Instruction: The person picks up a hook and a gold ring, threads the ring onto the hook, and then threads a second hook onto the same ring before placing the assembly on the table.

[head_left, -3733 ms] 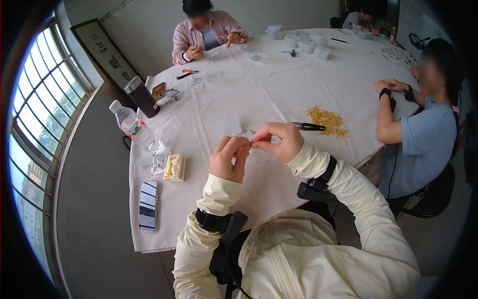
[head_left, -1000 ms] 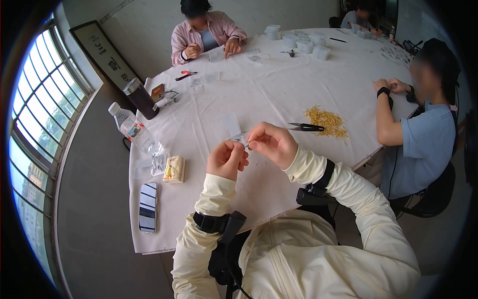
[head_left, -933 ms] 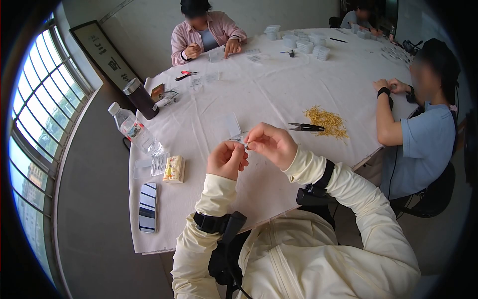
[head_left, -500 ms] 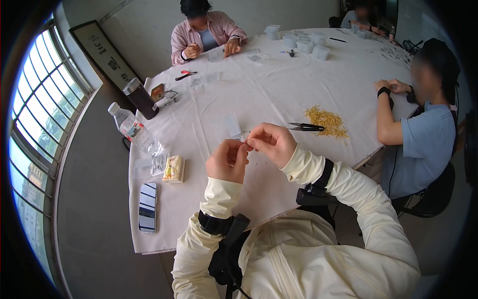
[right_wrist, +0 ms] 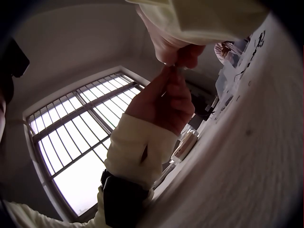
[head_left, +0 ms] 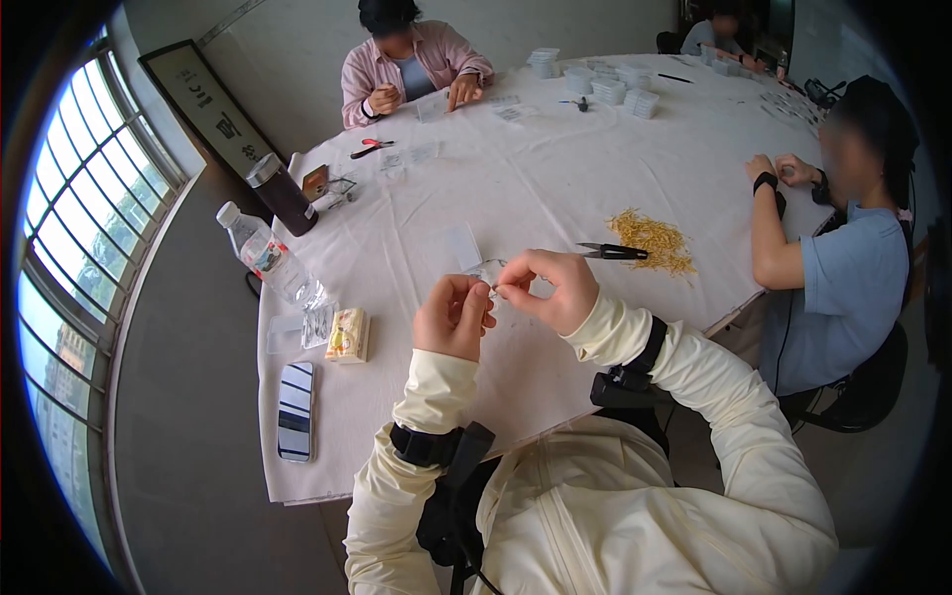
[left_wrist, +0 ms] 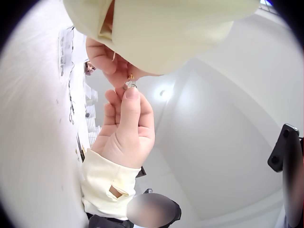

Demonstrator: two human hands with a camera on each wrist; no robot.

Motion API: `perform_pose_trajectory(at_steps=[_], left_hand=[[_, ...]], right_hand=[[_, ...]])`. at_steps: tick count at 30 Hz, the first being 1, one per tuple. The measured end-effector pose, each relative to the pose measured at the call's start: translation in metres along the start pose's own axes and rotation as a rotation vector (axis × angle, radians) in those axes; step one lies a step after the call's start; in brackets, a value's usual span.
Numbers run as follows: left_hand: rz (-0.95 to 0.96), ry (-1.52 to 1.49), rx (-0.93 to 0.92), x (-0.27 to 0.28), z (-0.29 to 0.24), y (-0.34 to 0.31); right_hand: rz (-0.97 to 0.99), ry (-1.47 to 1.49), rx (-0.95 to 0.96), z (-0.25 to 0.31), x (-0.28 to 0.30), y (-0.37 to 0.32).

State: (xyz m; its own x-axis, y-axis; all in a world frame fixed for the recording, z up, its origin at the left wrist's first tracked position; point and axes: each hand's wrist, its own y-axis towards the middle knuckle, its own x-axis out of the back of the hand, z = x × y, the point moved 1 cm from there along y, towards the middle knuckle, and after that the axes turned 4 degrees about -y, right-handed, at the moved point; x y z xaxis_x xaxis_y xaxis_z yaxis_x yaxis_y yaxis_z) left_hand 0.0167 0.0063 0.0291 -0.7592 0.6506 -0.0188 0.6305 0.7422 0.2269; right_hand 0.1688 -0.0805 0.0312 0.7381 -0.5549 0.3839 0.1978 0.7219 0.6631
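Observation:
My left hand (head_left: 451, 315) and right hand (head_left: 557, 290) meet fingertip to fingertip above the near part of the table. In the left wrist view, a tiny gold-coloured piece (left_wrist: 131, 76) shows at the left fingertips. Just below it, the right thumb and finger pinch a thin silver wire loop (left_wrist: 134, 86); fingers hide most of both pieces. Behind the hands, a clear plastic sheet or lid (head_left: 458, 245) lies on the cloth with thin dark wire pieces (head_left: 488, 266) beside it. Black-handled thread snips (head_left: 617, 252) lie past my right hand, against a pile of thin gold-coloured pieces (head_left: 652, 242).
To the left are a phone (head_left: 296, 412), a tissue pack (head_left: 348, 335), a water bottle (head_left: 266, 254) and a dark flask (head_left: 283, 193). Red-handled pliers (head_left: 373, 148) and stacked clear boxes (head_left: 609, 91) lie farther off. Other people sit round the cloth-covered table (head_left: 555, 169).
My hands stay in nearly the same place. The fingertips, pressed together earlier, part slightly, meet again half a second ago, and now stand a little apart, with the left hand turned.

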Motion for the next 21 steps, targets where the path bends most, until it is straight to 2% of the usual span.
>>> perform_pose_trajectory(at_steps=[6, 13, 16, 21], left_hand=[[0.019, -0.005, -0.008, 0.003, 0.0032, 0.0022], [0.023, 0.1, -0.084, -0.0004, 0.0003, 0.0013], [0.024, 0.168, -0.112, -0.001, -0.0021, 0.0003], [0.033, 0.272, -0.186, -0.0021, -0.0038, 0.0008]], right_hand=[[-0.001, -0.128, 0.165, 0.0005, 0.0, 0.001], [0.009, -0.144, 0.172, -0.0013, -0.0015, 0.0002], [0.003, -0.151, 0.148, -0.0027, -0.0024, -0.0009], [0.069, -0.104, -0.024, -0.0035, -0.0016, -0.0016]])
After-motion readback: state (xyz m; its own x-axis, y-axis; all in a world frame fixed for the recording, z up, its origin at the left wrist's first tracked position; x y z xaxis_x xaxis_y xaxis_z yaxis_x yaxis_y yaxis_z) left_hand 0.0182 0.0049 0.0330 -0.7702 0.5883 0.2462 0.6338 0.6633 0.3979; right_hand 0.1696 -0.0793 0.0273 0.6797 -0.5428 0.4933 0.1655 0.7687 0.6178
